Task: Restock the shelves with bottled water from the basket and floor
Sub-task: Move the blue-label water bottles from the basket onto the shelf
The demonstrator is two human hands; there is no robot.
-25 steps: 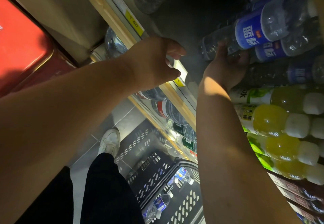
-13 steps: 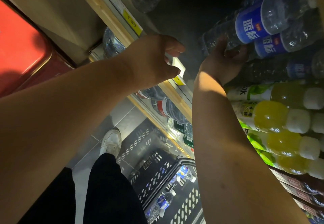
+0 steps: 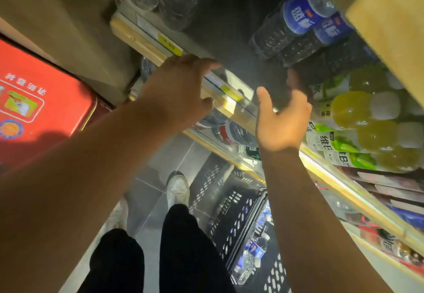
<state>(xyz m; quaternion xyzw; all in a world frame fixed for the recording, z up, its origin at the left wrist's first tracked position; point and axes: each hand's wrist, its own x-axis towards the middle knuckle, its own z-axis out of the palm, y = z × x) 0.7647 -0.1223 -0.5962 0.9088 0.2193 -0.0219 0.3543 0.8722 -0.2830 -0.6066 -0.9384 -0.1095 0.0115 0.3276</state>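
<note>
Back off the shelf bottles (image 3: 296,17) at one o'clock comes the right hand (image 3: 282,122), grip apart, empty; left hand (image 3: 176,88) too, slack. At five o'clock the basket (image 3: 231,219) holds spare bottles (image 3: 253,250): likely weighty, slick, crushable, so take mid-body.

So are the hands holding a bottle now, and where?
No, nothing is held. The right hand is open and empty near the blue-label bottles; the left hand is open by the shelf edge.
</note>
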